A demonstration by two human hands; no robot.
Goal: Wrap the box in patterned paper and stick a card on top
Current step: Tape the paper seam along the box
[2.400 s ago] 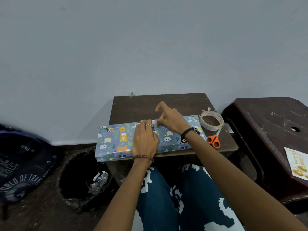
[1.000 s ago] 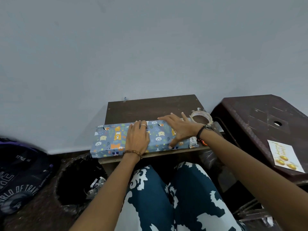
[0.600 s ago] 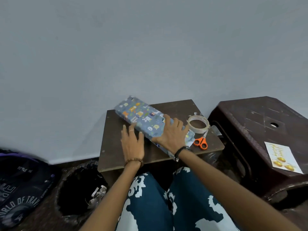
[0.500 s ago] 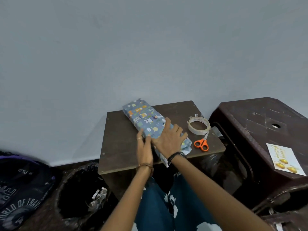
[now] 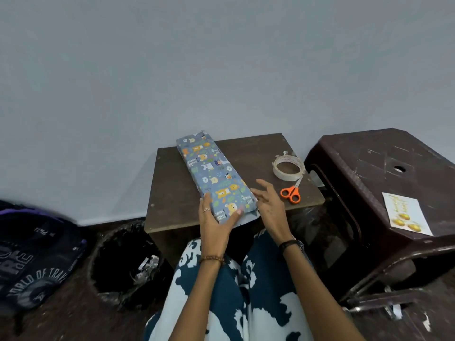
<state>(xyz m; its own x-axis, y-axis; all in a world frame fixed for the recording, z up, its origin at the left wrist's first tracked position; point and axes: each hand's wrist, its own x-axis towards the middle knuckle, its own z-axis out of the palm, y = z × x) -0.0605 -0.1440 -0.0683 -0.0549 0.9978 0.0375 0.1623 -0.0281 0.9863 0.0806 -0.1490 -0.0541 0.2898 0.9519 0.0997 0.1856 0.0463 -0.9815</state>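
Box (image 5: 214,175) in patterned paper, lengthwise on brown worktop (image 5: 172,193) against grey wall (image 5: 221,70). Left hand (image 5: 215,222) grip curled on near end; right hand (image 5: 268,205) grip spread beside it. Card (image 5: 406,214) on stool (image 5: 369,168); tape roll (image 5: 288,167), scissors (image 5: 291,191) right; bin (image 5: 123,262) below.

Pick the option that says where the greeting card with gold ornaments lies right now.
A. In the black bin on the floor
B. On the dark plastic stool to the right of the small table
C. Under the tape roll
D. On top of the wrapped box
B: the card lies flat on the dark plastic stool, apart from the wrapped box on the small table.
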